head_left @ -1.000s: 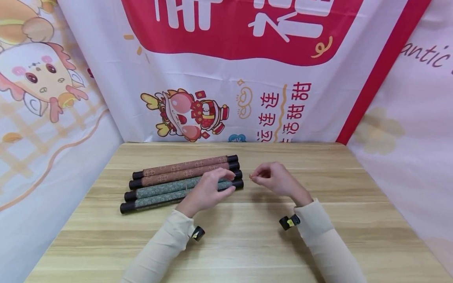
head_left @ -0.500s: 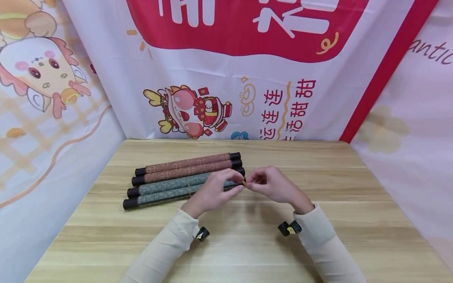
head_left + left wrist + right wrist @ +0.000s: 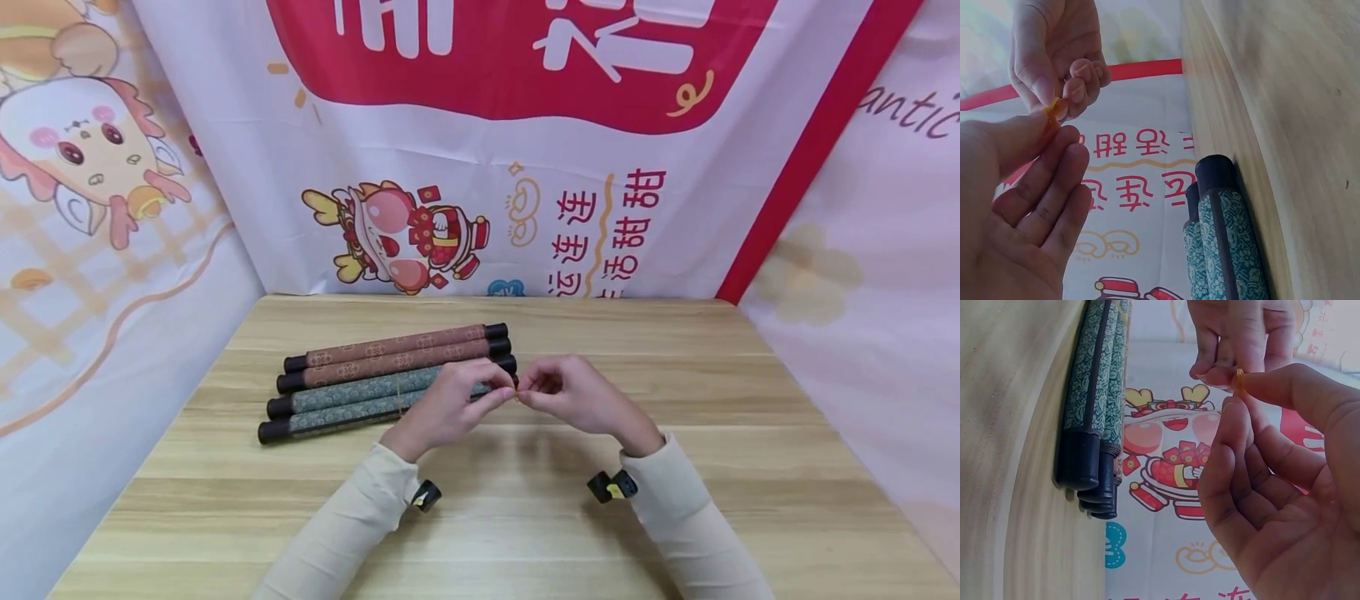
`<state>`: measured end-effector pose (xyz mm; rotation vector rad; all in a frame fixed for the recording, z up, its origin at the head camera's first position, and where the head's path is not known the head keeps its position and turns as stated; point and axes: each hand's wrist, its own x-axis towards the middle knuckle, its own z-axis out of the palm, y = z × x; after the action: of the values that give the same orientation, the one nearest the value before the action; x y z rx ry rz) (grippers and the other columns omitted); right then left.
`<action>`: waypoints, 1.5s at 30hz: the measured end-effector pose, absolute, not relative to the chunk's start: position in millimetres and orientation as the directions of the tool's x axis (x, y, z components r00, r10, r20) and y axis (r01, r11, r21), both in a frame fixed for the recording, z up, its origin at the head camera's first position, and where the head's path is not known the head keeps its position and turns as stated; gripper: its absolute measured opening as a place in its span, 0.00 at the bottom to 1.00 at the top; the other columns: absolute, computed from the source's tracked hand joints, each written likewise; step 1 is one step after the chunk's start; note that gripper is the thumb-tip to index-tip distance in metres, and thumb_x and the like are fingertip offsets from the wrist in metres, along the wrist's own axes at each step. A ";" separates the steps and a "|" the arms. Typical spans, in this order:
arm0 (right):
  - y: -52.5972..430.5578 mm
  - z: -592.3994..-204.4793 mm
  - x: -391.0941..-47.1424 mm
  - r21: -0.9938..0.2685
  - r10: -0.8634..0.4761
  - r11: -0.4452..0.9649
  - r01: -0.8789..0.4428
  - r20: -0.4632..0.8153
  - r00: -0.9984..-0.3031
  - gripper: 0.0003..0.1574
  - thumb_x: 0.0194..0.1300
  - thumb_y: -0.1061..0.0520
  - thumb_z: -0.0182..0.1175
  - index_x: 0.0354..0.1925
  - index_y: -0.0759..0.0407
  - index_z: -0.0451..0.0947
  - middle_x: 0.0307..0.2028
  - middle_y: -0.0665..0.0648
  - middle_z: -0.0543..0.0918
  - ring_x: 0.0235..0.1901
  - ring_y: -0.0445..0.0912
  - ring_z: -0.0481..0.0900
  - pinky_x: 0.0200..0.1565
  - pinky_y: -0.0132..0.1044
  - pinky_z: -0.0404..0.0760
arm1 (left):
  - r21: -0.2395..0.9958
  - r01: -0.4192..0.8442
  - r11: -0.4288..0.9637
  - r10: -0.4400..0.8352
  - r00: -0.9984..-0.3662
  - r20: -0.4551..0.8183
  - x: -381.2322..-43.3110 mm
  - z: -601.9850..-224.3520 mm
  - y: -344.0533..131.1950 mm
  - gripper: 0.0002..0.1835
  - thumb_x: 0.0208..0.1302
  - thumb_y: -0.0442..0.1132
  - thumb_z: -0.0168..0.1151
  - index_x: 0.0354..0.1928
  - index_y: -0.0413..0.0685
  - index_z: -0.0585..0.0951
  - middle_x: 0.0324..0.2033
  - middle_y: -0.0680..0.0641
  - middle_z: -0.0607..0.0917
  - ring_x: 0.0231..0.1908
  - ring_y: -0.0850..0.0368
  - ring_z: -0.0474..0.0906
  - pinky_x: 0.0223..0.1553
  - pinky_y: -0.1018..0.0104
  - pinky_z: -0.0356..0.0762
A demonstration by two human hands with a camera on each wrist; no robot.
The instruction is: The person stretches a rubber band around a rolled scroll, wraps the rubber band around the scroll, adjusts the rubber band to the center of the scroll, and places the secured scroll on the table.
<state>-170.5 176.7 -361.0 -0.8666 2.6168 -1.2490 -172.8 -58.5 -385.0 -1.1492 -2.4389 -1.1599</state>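
Observation:
Between the fingertips of both hands is a small yellow-orange rubber band (image 3: 1054,111), mostly hidden by the fingers. My left hand (image 3: 448,406) pinches it with thumb and forefinger, in front of the right ends of the scrolls. From the right, my right hand (image 3: 581,396) pinches it too, fingertips meeting the left ones. Two green patterned scrolls (image 3: 341,412) with black end knobs lie side by side, partly behind the left hand. Around their middle runs a thin yellowish band (image 3: 400,400).
Two brown patterned scrolls (image 3: 393,360) lie just beyond the green ones, nearly parallel. Everything rests on a light wooden table (image 3: 510,517). A printed white and red cloth (image 3: 465,150) hangs at the table's back edge, with more printed cloth at both sides.
The left hand has moved slightly right and closed its thumb and forefinger on the rubber band. The right hand has brought the band left to meet it. The scrolls lie still.

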 end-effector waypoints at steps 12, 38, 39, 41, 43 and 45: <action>170.7 -361.3 -168.9 -0.693 -0.515 0.532 -0.486 0.191 -0.836 0.03 0.70 0.61 0.66 0.38 0.58 0.86 0.31 0.49 0.86 0.32 0.41 0.82 0.36 0.32 0.84 | 0.586 0.691 0.423 0.492 -0.719 0.491 -173.1 -387.6 -56.4 0.06 0.76 0.37 0.63 0.40 0.49 0.87 0.37 0.51 0.89 0.38 0.61 0.85 0.44 0.53 0.87; 195.3 -359.7 -183.3 -0.648 -0.309 0.654 -0.391 0.243 -0.920 0.04 0.64 0.60 0.64 0.31 0.54 0.84 0.27 0.52 0.84 0.26 0.44 0.78 0.29 0.32 0.78 | 0.562 0.610 0.558 0.401 -0.791 0.461 -187.2 -376.0 -82.8 0.06 0.75 0.35 0.62 0.38 0.46 0.85 0.33 0.49 0.88 0.34 0.59 0.82 0.40 0.52 0.86; 194.9 -360.1 -183.1 -0.646 -0.298 0.658 -0.388 0.250 -0.921 0.04 0.64 0.60 0.65 0.31 0.54 0.84 0.27 0.52 0.84 0.26 0.44 0.78 0.29 0.32 0.78 | 0.566 0.602 0.563 0.395 -0.798 0.456 -187.7 -377.1 -82.9 0.06 0.75 0.35 0.62 0.38 0.45 0.85 0.33 0.49 0.88 0.34 0.58 0.83 0.41 0.52 0.86; 193.9 -361.3 -182.7 -0.644 -0.276 0.662 -0.383 0.265 -0.924 0.04 0.64 0.60 0.65 0.31 0.54 0.84 0.27 0.52 0.84 0.26 0.44 0.77 0.28 0.32 0.78 | 0.580 0.580 0.572 0.377 -0.814 0.443 -188.7 -380.2 -83.7 0.06 0.76 0.34 0.62 0.38 0.44 0.85 0.33 0.49 0.88 0.35 0.57 0.84 0.42 0.51 0.87; 192.1 -362.6 -182.2 -0.646 -0.269 0.656 -0.389 0.281 -0.921 0.04 0.64 0.61 0.65 0.32 0.55 0.84 0.27 0.52 0.84 0.26 0.44 0.77 0.29 0.32 0.78 | 0.597 0.560 0.575 0.356 -0.827 0.435 -189.4 -383.7 -84.5 0.06 0.76 0.34 0.62 0.39 0.44 0.86 0.34 0.49 0.89 0.36 0.56 0.85 0.43 0.51 0.87; 188.8 -363.6 -181.8 -0.654 -0.286 0.637 -0.408 0.292 -0.913 0.04 0.64 0.62 0.66 0.32 0.55 0.85 0.28 0.52 0.84 0.27 0.43 0.78 0.30 0.31 0.79 | 0.613 0.554 0.563 0.349 -0.832 0.431 -189.8 -386.8 -83.9 0.06 0.77 0.36 0.62 0.40 0.45 0.86 0.35 0.49 0.89 0.38 0.55 0.86 0.45 0.50 0.87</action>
<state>-181.8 188.8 -363.6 -0.6381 2.9864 -1.2596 -189.8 -83.9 -386.8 -0.7499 -2.5383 -1.1312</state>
